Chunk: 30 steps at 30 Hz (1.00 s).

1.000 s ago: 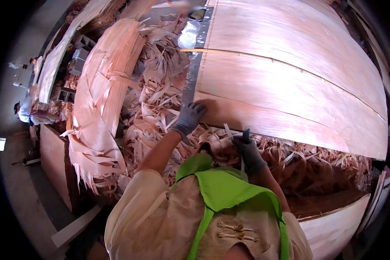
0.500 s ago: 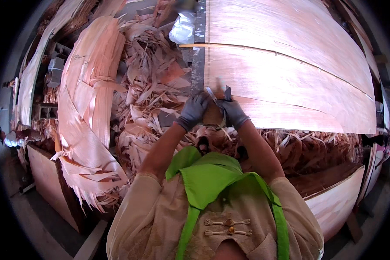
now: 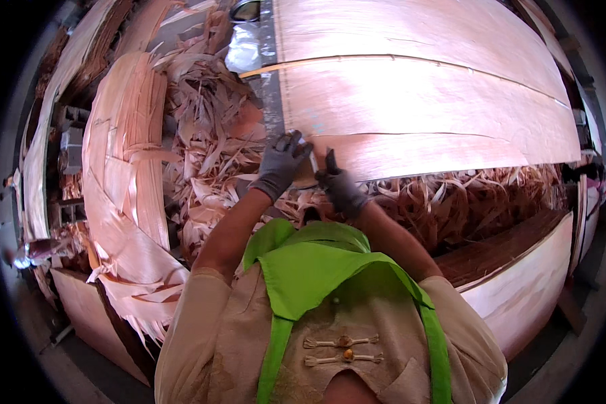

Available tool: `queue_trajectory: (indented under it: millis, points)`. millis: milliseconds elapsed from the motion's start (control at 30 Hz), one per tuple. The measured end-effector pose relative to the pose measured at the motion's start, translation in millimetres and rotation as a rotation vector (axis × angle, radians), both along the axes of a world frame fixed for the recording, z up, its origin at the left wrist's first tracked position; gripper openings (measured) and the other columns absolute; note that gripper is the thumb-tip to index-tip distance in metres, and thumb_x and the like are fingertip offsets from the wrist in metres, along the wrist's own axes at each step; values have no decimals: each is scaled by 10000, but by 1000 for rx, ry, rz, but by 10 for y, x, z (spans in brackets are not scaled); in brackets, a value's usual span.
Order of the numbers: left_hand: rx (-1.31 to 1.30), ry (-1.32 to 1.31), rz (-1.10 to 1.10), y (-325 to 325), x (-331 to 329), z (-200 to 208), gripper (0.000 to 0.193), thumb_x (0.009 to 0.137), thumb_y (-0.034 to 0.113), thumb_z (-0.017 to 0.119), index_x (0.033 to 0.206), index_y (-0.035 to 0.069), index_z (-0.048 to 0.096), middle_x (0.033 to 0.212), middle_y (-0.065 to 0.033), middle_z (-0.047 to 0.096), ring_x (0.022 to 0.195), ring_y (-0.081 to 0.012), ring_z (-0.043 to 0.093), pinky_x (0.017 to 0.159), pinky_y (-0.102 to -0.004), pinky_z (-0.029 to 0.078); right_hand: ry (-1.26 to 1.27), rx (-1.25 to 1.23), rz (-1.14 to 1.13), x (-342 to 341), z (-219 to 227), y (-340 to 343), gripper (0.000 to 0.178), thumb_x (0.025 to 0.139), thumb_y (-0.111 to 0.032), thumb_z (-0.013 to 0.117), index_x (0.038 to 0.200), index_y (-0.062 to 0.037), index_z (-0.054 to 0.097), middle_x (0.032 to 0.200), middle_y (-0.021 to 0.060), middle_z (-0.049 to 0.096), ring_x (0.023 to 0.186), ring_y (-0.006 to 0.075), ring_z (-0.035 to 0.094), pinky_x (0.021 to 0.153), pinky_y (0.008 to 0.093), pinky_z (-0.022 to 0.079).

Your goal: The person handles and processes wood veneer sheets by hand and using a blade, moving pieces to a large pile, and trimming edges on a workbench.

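My left hand (image 3: 281,161), in a grey glove, rests at the near left corner of a wide pinkish wood veneer sheet (image 3: 411,101). Its fingers are curled over something small and pale, mostly hidden. My right hand (image 3: 343,191), also gloved, is closed on a dark flat tool (image 3: 330,160) that sticks up past the fingers; its kind cannot be made out. Between the two hands stands a narrow whitish strip (image 3: 314,161). A long thin bamboo-like strip (image 3: 384,56) lies across the sheet, beyond both hands.
Crumpled veneer shavings (image 3: 212,145) cover the area left of the sheet and below its front edge. A thick veneer bundle (image 3: 124,155) stands farther left. A white plastic bag (image 3: 244,48) and dark round container (image 3: 245,11) sit at the far left corner. Another person (image 3: 30,254) is at far left.
The whole view has shifted, moving the sheet leftward in the picture. My left hand has moved farther onto the sheet's corner. My right hand, still gripping the dark tool, has drawn nearer to me.
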State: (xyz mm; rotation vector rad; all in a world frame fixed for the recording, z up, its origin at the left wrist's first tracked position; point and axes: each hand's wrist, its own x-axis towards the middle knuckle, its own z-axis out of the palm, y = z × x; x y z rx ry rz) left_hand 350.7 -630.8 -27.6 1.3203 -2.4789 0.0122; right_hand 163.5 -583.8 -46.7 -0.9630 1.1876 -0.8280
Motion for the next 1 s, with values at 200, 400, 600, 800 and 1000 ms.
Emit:
queue_trajectory:
  millis: [200,400,600,800,1000]
  points:
    - [-39,-153,-11,10,5,-44,425,782,90,540,1196,190,553,1279,-131,473,1095,-296,498,924,-420,416,-280,198,-119,221,-318,154,513,859,-82,557,1351,-93,411,934,20,570,732,96,481,626,260,433]
    - [-89,-154,-60,-6,88,-228,470,809,102,521,1254,254,513,1303,-163,450,1079,-325,495,884,-453,431,-26,45,-57,345,170,498,125,844,-140,628,867,-27,580,660,-39,487,583,70,434,535,252,382]
    - [-97,-259,1,59,-27,-52,524,798,59,490,1270,287,499,1317,-180,435,1130,-340,477,860,-451,443,-263,164,-280,-594,797,734,77,911,-133,544,861,-82,570,613,-59,425,515,23,393,455,196,327]
    - [-69,-250,-37,-26,18,78,521,772,75,502,1270,225,507,1313,-168,442,1109,-330,481,922,-451,391,-210,-11,-451,-1367,929,924,116,854,-157,639,888,-48,626,636,-52,524,502,27,437,443,189,331]
    - [163,-1,-307,112,-1208,400,421,735,72,523,1152,100,572,1224,-87,514,1113,-289,478,928,-415,392,-128,49,-438,-1800,542,432,103,846,-133,630,889,-41,648,651,-47,554,494,40,450,438,190,343]
